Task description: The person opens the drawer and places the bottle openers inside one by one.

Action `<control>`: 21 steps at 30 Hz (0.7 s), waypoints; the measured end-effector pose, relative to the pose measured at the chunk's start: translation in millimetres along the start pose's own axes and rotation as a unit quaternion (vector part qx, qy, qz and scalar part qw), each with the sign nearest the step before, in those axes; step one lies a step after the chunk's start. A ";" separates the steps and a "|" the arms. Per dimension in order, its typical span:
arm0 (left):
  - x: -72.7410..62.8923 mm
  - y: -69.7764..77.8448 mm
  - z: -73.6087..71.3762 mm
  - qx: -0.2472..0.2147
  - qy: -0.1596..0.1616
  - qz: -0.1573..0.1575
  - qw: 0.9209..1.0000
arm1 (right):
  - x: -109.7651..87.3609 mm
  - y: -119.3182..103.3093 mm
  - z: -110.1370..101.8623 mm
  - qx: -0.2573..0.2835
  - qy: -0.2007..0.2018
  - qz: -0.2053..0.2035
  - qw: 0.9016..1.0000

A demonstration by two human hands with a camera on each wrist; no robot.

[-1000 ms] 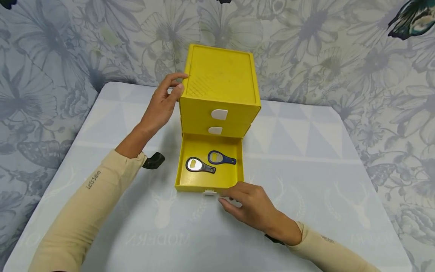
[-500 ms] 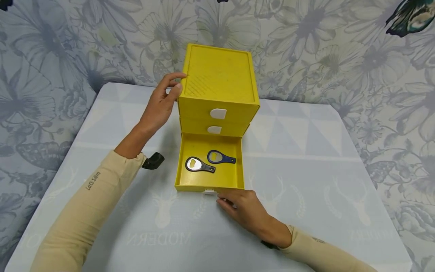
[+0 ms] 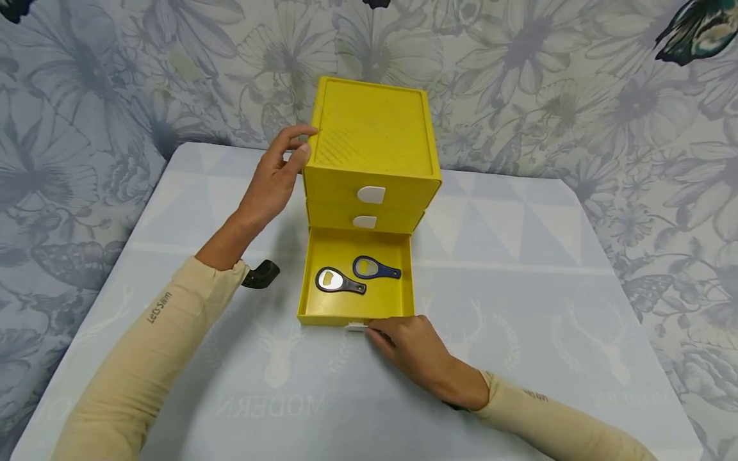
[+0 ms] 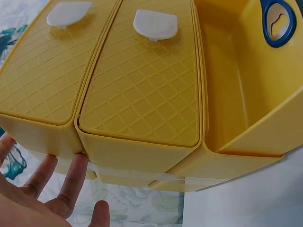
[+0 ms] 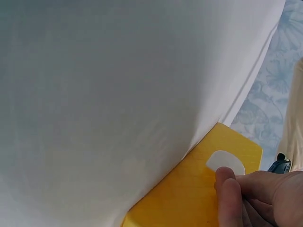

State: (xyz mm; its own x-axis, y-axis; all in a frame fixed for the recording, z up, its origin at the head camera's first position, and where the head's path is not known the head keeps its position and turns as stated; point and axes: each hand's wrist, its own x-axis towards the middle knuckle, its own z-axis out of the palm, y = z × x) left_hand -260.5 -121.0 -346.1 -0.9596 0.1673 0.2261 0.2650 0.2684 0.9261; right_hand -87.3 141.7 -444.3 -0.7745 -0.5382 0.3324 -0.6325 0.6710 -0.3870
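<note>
A yellow cabinet of stacked drawers [image 3: 375,131] stands on the table. Its bottom drawer [image 3: 352,305] is pulled out, while the two drawers above are closed. Inside the bottom drawer lie a black bottle opener [image 3: 340,280] and a blue bottle opener [image 3: 377,267], apart. My left hand [image 3: 272,179] touches the cabinet's left side with spread fingers, one fingertip at its top edge; the left wrist view shows these fingers [image 4: 73,182] along the side. My right hand [image 3: 418,352] pinches the white handle [image 5: 226,161] of the bottom drawer at its right end.
White handles mark the top drawer [image 3: 371,194] and the middle drawer [image 3: 364,221]. A patterned cloth covers the table [image 3: 548,307]. Flowered wallpaper [image 3: 507,83] rises close behind the cabinet. A dark wrist device [image 3: 261,274] sticks out from the left sleeve.
My right hand has shifted slightly left and its fingers have closed in on the bottom drawer's handle. The left hand, the drawer and both bottle openers have stayed in place.
</note>
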 end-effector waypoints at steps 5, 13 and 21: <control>0.1 -0.4 0.0 0.001 0.001 -0.005 1.000 | 6.2 2.2 0.3 -0.009 0.005 0.004 1.000; 1.5 -0.5 0.2 0.002 -0.002 -0.005 1.000 | 21.1 10.6 0.6 -0.015 0.014 0.021 1.000; 1.8 -0.3 -0.3 0.000 -0.006 -0.001 1.000 | 38.2 23.6 3.8 -0.028 0.027 0.030 0.999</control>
State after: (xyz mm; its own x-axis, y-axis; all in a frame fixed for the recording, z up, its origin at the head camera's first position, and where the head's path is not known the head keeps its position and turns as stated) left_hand -262.3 -121.0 -345.9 -0.9589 0.1785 0.2204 0.2630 0.2687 0.9266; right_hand -131.8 135.0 -443.9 -0.8083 -0.4688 0.3561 -0.5817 0.7293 -0.3603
